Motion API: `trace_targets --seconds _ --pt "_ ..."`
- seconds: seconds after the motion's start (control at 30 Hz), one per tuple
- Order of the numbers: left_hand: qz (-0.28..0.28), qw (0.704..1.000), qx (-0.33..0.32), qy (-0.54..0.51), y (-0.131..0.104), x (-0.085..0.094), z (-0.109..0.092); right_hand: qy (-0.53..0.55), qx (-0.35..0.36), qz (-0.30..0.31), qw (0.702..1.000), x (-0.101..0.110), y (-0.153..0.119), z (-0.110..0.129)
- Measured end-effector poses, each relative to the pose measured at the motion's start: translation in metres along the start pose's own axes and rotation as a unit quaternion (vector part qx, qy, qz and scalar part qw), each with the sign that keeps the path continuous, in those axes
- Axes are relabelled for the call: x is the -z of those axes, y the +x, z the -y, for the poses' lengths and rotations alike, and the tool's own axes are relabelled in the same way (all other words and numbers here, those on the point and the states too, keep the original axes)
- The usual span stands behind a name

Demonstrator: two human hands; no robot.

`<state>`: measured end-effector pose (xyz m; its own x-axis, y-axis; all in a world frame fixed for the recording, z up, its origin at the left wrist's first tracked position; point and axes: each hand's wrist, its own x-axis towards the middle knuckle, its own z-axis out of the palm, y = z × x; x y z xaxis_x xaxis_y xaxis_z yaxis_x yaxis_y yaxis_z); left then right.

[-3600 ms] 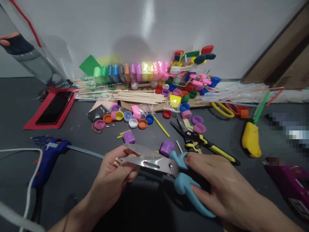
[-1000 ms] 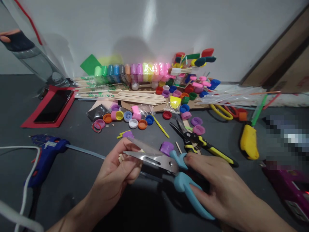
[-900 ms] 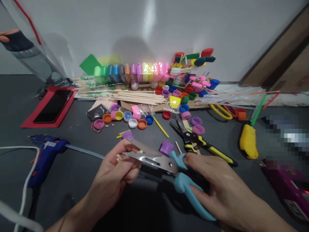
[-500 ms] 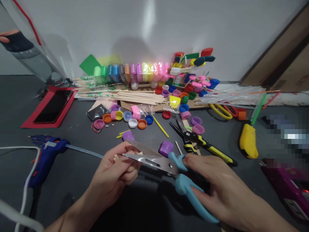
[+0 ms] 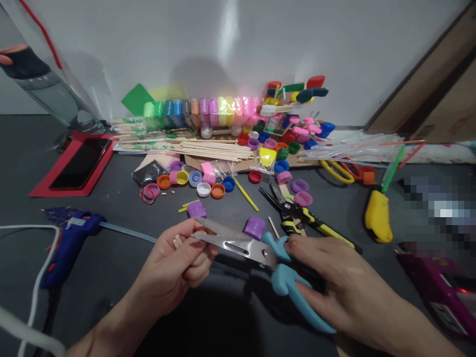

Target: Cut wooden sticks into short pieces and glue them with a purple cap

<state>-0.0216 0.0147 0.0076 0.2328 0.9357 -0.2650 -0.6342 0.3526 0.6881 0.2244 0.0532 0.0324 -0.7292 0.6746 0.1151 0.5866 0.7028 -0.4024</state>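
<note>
Since the scissors have their tips right at the left hand, a slip or stray squeeze could nick a finger; can't tell if they touch skin. Wooden stick pieces are short and mostly hidden, so a weak pinch could let them twist or drop onto the bench. Left grip: closed on the pieces, fingers curled, thumb on top. Right hand: grip wrapped round blue handles, blades slightly apart, aimed left.
</note>
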Motion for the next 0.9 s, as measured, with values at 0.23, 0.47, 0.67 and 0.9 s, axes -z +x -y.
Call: trace_targets --seconds 0.23,0.47,0.67,0.9 --pt "-0.009 1.000 0.005 0.017 0.0014 -0.0017 -0.0003 -0.012 -0.006 0.002 1.000 0.0002 -0.0009 0.0024" --pt "-0.024 0.999 -0.001 0.045 0.0012 -0.0019 0.0003 -0.044 0.021 -0.019 0.999 -0.0016 -0.0026 0.0005" --pt "-0.042 0.999 0.003 0.032 0.0020 -0.0020 -0.0007 0.027 -0.033 -0.016 0.999 -0.0067 -0.0009 -0.0007" --pt "-0.011 1.000 -0.005 0.009 0.0019 -0.0010 0.0001 0.059 -0.050 0.012 0.997 -0.0039 0.0005 0.0036"
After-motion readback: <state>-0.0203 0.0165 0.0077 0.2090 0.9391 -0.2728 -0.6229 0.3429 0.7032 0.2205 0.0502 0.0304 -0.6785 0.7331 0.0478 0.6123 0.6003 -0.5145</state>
